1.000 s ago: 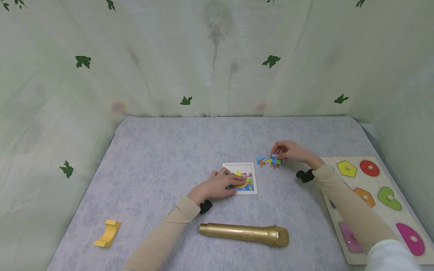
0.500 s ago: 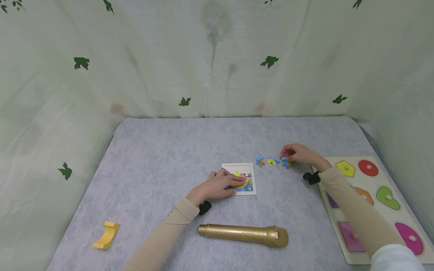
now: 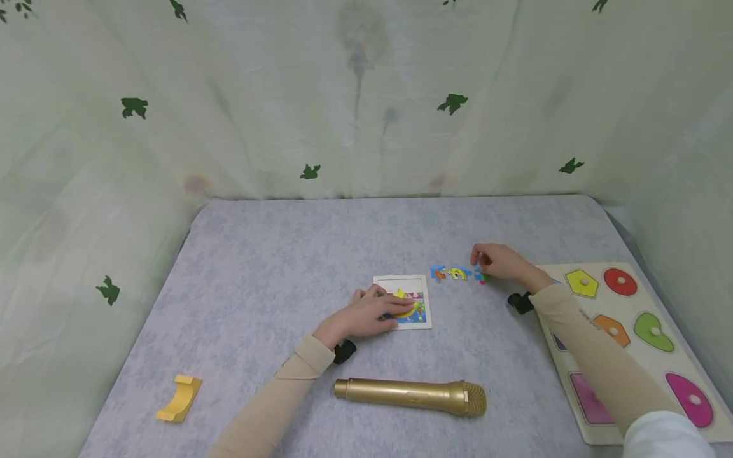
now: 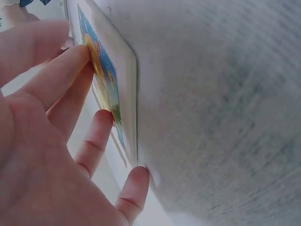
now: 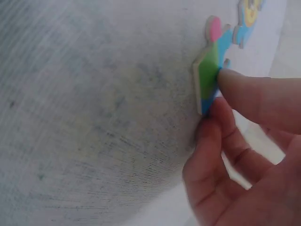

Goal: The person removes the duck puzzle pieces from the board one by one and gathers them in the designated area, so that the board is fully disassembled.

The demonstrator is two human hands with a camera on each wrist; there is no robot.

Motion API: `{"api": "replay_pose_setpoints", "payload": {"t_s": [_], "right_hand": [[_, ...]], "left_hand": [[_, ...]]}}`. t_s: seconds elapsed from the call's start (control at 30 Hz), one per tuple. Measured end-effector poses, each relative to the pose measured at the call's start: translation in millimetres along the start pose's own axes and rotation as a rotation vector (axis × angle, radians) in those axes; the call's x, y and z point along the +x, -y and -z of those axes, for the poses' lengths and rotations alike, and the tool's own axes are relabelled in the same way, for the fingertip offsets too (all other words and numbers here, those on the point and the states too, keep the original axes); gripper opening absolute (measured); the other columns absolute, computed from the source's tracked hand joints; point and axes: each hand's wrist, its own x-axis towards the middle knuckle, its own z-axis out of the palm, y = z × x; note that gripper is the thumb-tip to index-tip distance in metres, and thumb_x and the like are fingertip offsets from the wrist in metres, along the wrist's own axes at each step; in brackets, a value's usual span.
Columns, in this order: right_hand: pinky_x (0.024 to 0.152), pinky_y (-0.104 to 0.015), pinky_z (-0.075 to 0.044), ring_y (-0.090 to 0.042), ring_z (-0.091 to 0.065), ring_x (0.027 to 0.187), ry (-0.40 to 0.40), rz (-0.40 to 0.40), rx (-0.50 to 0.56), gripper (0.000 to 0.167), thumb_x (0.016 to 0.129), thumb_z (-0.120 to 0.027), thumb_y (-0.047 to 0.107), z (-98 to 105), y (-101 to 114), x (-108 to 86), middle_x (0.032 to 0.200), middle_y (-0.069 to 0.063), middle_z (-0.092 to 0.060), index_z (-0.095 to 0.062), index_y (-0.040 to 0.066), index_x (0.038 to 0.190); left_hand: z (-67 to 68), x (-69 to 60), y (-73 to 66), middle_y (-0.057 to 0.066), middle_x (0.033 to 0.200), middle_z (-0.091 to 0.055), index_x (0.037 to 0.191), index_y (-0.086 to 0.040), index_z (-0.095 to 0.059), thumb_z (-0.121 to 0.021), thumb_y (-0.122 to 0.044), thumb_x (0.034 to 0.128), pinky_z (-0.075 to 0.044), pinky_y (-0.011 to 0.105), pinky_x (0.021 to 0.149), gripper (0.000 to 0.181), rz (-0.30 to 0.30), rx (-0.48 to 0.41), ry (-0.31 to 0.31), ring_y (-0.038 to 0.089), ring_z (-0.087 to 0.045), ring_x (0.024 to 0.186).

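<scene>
The left hand [image 3: 369, 313] lies over a small white-framed puzzle [image 3: 425, 322], its fingers extended. In the left wrist view, fingertips touch the picture surface and one finger rests by the frame's edge [image 4: 126, 94]. Part of the picture is hidden under the hand. To the right, the right hand [image 3: 499, 262] has its fingers curled at a blue-and-green puzzle piece [image 5: 209, 75]. Its thumb is on the piece's face and other fingers are at its lower edge. A yellow-and-blue puzzle piece [image 3: 458, 273] and a blue-and-brown puzzle piece [image 3: 438, 273] lie in line to the left.
A gold microphone [image 3: 409, 394] lies in front of the puzzle. A yellow curved block [image 3: 180, 399] is at the front left. Under the right forearm is a large knobbed shape board [image 3: 618, 401]. A leaf-patterned curtain [image 3: 258, 114] borders the table.
The right hand slid the blue-and-green piece rightward, away from the other loose pieces, then shifted slightly back left. The left hand stays on the puzzle.
</scene>
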Motion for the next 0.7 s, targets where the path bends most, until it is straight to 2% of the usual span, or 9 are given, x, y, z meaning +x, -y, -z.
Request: {"api": "replay_pose_setpoints", "payload": {"t_s": [0.17, 0.3, 0.37, 0.5, 0.57, 0.7], "right_hand": [[0.067, -0.037, -0.043, -0.021, -0.051, 0.074, -0.037, 0.025, 0.009, 0.013, 0.084, -0.06, -0.007, -1, 8, 1.2, 0.082, -0.006, -0.058, -0.058, 0.004, 0.089], [0.066, -0.037, -0.045, -0.022, -0.054, 0.079, -0.053, 0.078, 0.078, 0.008, 0.087, -0.062, -0.003, -3, 23, 2.1, 0.086, -0.007, -0.059, -0.059, 0.003, 0.091], [0.063, -0.036, -0.046, -0.021, -0.054, 0.08, -0.039, 0.105, 0.117, 0.007, 0.089, -0.061, -0.002, -6, 33, 2.8, 0.088, -0.007, -0.06, -0.059, 0.004, 0.093], [0.065, -0.035, -0.047, -0.02, -0.056, 0.083, 0.018, 0.17, 0.175, 0.009, 0.088, -0.063, 0.0, -16, 55, 6.6, 0.091, -0.004, -0.061, -0.061, 0.005, 0.095], [0.07, -0.035, -0.047, -0.018, -0.056, 0.083, 0.048, 0.197, 0.177, 0.01, 0.087, -0.063, 0.0, -23, 65, 10.0, 0.091, -0.001, -0.062, -0.062, 0.006, 0.094], [0.072, -0.034, -0.046, -0.016, -0.054, 0.08, 0.106, 0.232, 0.151, 0.013, 0.084, -0.064, -0.002, -38, 79, 15.2, 0.089, 0.0, -0.062, -0.063, 0.006, 0.094]], "left_hand": [[0.7, -2.8, 1.4, -0.011, 0.148, -0.038, 0.142, -0.026, -0.049, -0.053, -0.029, 0.0982, -0.026, 0.039, 0.084, 0.044, -0.039, -0.003, 0.004, 0.02, -0.036, 0.124], [0.0, -5.9, 4.7, -0.007, 0.151, -0.035, 0.14, -0.024, -0.051, -0.053, -0.029, 0.0982, -0.027, 0.04, 0.086, 0.043, -0.056, -0.008, -0.002, 0.02, -0.034, 0.127], [-0.8, -7.4, 6.4, -0.006, 0.152, -0.034, 0.14, -0.025, -0.052, -0.052, -0.029, 0.0985, -0.027, 0.04, 0.087, 0.041, -0.058, 0.001, -0.008, 0.02, -0.034, 0.127], [-2.3, -9.6, 8.3, -0.005, 0.153, -0.032, 0.14, -0.027, -0.052, -0.051, -0.029, 0.0986, -0.027, 0.041, 0.089, 0.041, -0.064, 0.038, -0.005, 0.021, -0.032, 0.129], [-2.9, -10.1, 8.5, -0.005, 0.153, -0.031, 0.14, -0.029, -0.051, -0.051, -0.028, 0.0983, -0.028, 0.042, 0.089, 0.042, -0.068, 0.053, 0.0, 0.021, -0.032, 0.129], [-4.2, -9.9, 8.6, -0.005, 0.154, -0.029, 0.143, -0.032, -0.048, -0.051, -0.027, 0.0983, -0.029, 0.042, 0.089, 0.045, -0.069, 0.092, 0.009, 0.021, -0.032, 0.13]]}}
